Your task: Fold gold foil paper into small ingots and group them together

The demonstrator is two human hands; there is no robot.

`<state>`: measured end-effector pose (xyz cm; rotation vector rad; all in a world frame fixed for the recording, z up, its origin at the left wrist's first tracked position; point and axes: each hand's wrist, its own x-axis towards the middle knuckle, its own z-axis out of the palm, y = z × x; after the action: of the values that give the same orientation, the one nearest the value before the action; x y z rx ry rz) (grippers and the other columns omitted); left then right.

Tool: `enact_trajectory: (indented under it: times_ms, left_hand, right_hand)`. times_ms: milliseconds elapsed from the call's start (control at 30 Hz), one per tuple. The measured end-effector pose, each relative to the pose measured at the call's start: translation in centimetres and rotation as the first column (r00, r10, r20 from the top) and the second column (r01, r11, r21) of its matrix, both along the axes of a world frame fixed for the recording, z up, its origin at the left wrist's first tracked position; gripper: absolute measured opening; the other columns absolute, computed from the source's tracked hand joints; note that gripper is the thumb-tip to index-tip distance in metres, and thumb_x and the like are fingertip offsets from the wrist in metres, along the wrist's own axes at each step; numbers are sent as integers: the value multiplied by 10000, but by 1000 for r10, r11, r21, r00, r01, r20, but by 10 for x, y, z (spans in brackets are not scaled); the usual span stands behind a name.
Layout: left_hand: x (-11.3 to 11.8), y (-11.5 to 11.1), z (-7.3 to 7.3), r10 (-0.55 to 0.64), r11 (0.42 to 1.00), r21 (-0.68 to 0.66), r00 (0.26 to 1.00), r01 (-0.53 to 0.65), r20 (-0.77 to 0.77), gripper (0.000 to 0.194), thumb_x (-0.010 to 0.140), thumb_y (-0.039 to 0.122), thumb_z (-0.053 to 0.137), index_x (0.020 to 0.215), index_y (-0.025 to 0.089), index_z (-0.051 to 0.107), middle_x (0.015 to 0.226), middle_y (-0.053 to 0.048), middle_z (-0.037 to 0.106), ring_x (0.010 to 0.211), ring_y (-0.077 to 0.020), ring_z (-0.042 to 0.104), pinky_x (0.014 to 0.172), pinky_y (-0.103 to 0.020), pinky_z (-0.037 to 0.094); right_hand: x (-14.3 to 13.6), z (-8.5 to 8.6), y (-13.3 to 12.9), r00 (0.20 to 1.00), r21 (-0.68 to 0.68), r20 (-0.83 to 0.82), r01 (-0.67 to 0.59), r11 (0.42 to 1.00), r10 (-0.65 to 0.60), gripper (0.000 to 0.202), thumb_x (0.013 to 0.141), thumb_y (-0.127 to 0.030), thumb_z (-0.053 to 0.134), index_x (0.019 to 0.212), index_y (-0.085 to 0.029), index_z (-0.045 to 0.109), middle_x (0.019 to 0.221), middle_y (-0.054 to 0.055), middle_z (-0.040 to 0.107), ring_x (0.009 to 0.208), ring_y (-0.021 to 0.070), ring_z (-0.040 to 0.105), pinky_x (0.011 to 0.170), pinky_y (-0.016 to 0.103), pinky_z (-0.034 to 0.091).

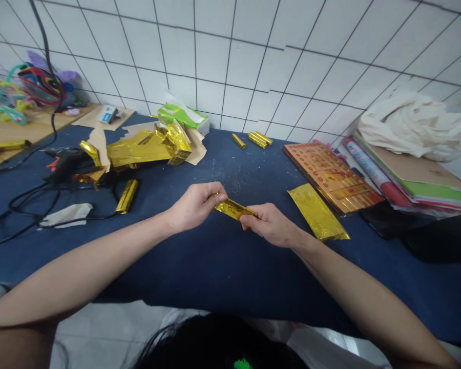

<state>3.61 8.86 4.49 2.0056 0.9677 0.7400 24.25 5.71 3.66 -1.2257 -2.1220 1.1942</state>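
Between my two hands a folded strip of shiny gold foil paper [234, 209] is held above the blue cloth. My left hand [198, 204] pinches its left end between thumb and fingers. The right end is gripped by my right hand [268, 223], with the thumb on top. To the right lies a flat stack of gold foil paper [318, 212]. Beyond my hands, several small gold rolls [259, 139] rest by the wall. A thicker gold roll [127, 196] is on the cloth left of my left hand.
At the left are a black glue gun [64, 163] with its cord, crumpled gold foil [142, 148] and a green tissue pack [183, 117]. On the right, an orange printed packet [332, 174] lies beside stacked folders [426, 174] under a white bag [418, 123]. A tiled wall [249, 56] bounds the table.
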Motion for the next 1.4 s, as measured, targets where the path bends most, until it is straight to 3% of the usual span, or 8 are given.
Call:
enact_trajectory:
  times_ms: [133, 267, 400, 567, 700, 833, 1067, 1400]
  left_hand:
    - [1, 2, -1, -26, 953, -295, 993, 60, 117, 343, 847, 453, 439, 716, 143, 505, 437, 53, 455, 361, -44, 356, 379, -160, 270]
    - [2, 5, -2, 109, 748, -658, 962, 85, 249, 543, 819, 631, 335, 804, 127, 537, 456, -9, 548, 334, -73, 440, 349, -174, 318]
    - [1, 6, -2, 54, 564, -811, 974, 152, 220, 468, 822, 575, 410, 776, 126, 533, 473, -26, 575, 336, -72, 472, 346, -159, 334]
    - [3, 2, -3, 5, 766, -642, 997, 42, 72, 239, 855, 300, 442, 665, 155, 449, 445, 30, 520, 317, -47, 408, 357, -152, 311]
    - [4, -5, -5, -45, 994, -103, 976, 23, -213, 194, 871, 259, 392, 761, 163, 519, 529, 35, 540, 434, -71, 488, 456, -176, 359]
    - [4, -13, -8, -60, 960, 231, 918, 161, -393, 190, 878, 240, 375, 862, 172, 551, 648, 6, 604, 547, -106, 563, 527, -201, 370]
    - [5, -18, -10, -91, 869, 395, 880, 299, -466, 182, 879, 216, 356, 836, 176, 528, 642, 6, 611, 559, -114, 580, 511, -201, 345]
    - [4, -14, -3, -144, 979, 96, 942, 180, -304, 257, 901, 278, 331, 781, 165, 528, 568, 36, 553, 484, -69, 504, 506, -175, 358]
  right_hand:
    - [2, -5, 2, 974, 316, 212, 8, 949, -79, 350, 883, -378, 399, 646, -162, 539, 517, -33, 448, 468, 81, 389, 491, 227, 278]
    - [5, -12, 5, 871, 719, 409, -123, 684, -272, 367, 910, -302, 347, 667, -156, 581, 584, 29, 563, 511, 110, 436, 534, 269, 266]
    - [7, -16, 6, 802, 827, 468, -250, 503, -372, 327, 897, -178, 345, 713, -164, 615, 571, 29, 577, 530, 122, 461, 551, 288, 260]
    - [8, -15, 6, 892, 767, 365, -125, 630, -267, 250, 882, -316, 431, 938, -147, 606, 709, 38, 632, 611, 134, 542, 585, 265, 338]
    - [8, -10, 6, 960, 520, 204, 61, 852, -193, 532, 782, -543, 519, 1142, -152, 496, 798, 30, 635, 615, 128, 566, 601, 250, 409]
    - [4, -6, 3, 953, 515, 270, -21, 857, -139, 492, 775, -587, 496, 996, -155, 578, 877, 66, 631, 760, 172, 586, 680, 283, 425]
    - [-4, -7, -5, 940, 598, 330, -136, 789, -88, 363, 864, -465, 435, 813, -158, 620, 777, 63, 631, 719, 156, 567, 649, 261, 388]
    - [-3, -13, -6, 916, 679, 380, -182, 712, -128, 431, 931, -357, 295, 630, -172, 541, 494, 12, 513, 441, 102, 414, 507, 268, 241]
